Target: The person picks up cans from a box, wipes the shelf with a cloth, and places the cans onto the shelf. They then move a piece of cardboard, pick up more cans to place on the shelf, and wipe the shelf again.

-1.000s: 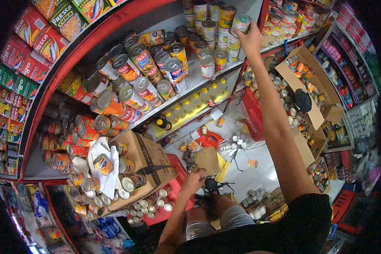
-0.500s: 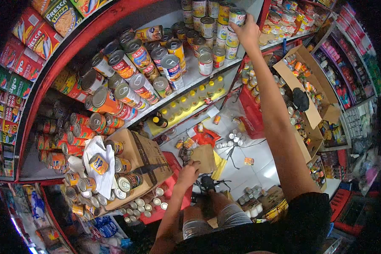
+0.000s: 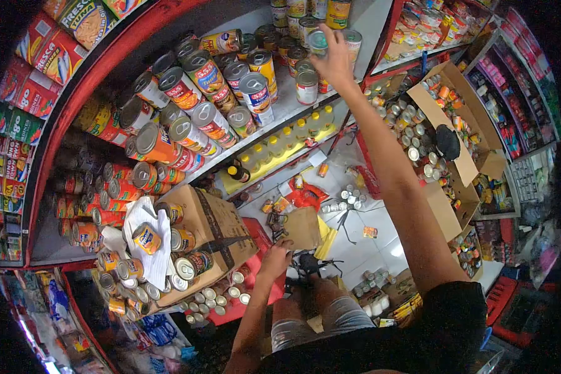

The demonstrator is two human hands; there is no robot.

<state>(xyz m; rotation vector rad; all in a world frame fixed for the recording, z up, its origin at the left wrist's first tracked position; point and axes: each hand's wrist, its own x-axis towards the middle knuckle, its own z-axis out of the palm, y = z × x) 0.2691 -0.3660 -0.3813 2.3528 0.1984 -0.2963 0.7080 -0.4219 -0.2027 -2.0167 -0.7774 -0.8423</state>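
Observation:
My right hand [image 3: 336,61] is at the upper shelf, its fingers wrapped round a can with a greenish top [image 3: 318,41]. Another can [image 3: 351,41] stands just right of the hand, and a yellow can [image 3: 338,12] is behind it. Below and left of the fingers is a white-labelled can [image 3: 306,87]. Low in the middle, my left hand [image 3: 277,257] has its fingers curled against a brown cardboard piece [image 3: 302,229]; whether it grips the piece is too small to tell.
A cardboard box [image 3: 215,230] with cans and a white paper [image 3: 149,240] on top stands at the left. Oil bottles [image 3: 274,153] line the lower shelf. An open carton [image 3: 474,118] of cans is at the right. Loose cans [image 3: 349,198] lie on the tiled floor.
My right hand has moved left and down from the stacked cans at the shelf's right end, and a can there has shifted with it. My left hand has hardly moved.

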